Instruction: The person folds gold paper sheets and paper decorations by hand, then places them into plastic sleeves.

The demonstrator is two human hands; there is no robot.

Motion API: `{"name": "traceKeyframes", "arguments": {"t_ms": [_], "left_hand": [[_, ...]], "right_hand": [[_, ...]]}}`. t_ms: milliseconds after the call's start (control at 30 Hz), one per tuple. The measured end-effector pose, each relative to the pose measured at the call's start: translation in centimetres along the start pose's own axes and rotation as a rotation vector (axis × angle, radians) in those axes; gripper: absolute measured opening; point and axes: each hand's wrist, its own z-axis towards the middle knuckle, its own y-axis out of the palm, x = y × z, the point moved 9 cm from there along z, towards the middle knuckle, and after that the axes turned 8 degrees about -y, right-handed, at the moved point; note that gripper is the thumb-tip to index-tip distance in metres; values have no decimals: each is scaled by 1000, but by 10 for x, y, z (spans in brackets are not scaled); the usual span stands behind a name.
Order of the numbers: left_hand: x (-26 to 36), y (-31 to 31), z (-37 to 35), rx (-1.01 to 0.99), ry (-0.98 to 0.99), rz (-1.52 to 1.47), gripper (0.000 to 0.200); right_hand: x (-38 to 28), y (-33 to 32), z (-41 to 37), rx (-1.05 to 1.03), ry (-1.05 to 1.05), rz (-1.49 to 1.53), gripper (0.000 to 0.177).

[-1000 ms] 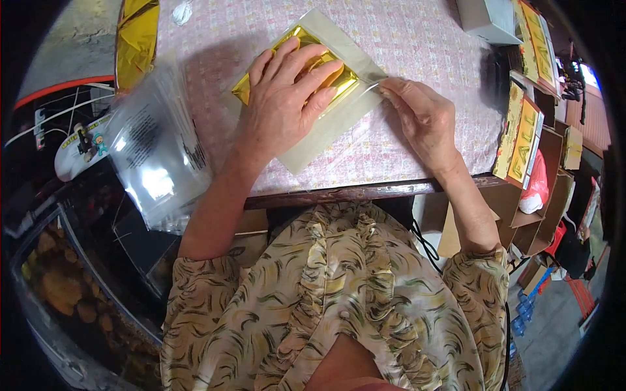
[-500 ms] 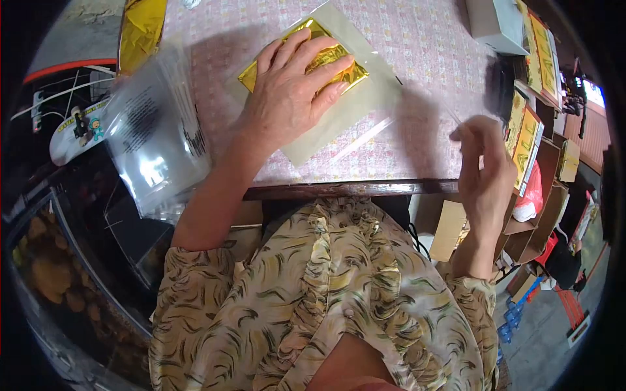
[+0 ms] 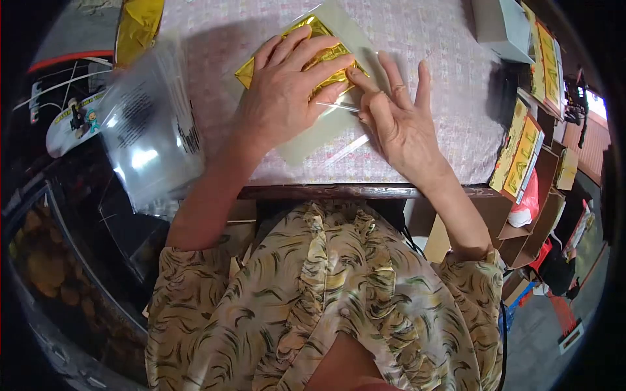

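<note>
My left hand [image 3: 280,91] lies flat with fingers spread over a gold foil packet [image 3: 316,29], pressing on it. Around the packet is a clear plastic sleeve [image 3: 300,144], which rests slantwise on the pink checked cloth. My right hand [image 3: 407,127] is at the packet's right corner. Its index fingertip appears to touch the foil edge, and two other fingers stick up, spread apart. A thin clear strip [image 3: 338,106] runs from near my left thumb to the curled thumb side of my right hand, seemingly pinched there. Another pale strip [image 3: 349,148] shows on the cloth below.
A stack of clear printed plastic bags [image 3: 150,130] overhangs the table's left edge. Behind it lies more gold foil [image 3: 138,29]. A white box [image 3: 501,29] and yellow printed boxes [image 3: 518,150] stand at the right. The dark table edge [image 3: 326,191] runs before my body.
My right hand has moved left from the table's right side to the packet's right corner, bringing the thin strip along. My left hand stays pressed on the packet.
</note>
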Motion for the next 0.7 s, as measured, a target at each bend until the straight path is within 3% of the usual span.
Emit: {"name": "traceKeyframes", "arguments": {"t_ms": [433,700], "left_hand": [[1,0,1,-9,14,10,36],[-4,-1,2,-30,-29,-22,50]], "right_hand": [[5,-3,-8,24,103,1,21],[3,-20,6,37,70,-26,19]]}}
